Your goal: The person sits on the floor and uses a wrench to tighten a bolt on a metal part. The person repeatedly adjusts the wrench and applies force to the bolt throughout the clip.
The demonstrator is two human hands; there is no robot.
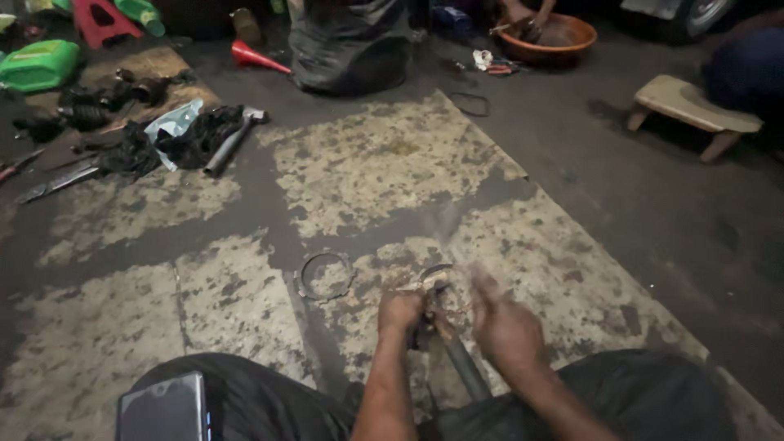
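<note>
The stained floor mat (392, 163) lay under the work. A dark metal shaft (461, 367) stood tilted between the knees. The left hand (400, 314) was clamped around its upper end. The right hand (506, 327) was motion-blurred; finger state indeterminate. A loose ring (325, 275) lay nearby. Recommended: maintain a firm steadying grip.

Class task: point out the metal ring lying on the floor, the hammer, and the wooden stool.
metal ring (304, 272): head view, left rim of the ring.
hammer (229, 145): head view, middle of handle.
wooden stool (686, 101): head view, seat top.
</note>
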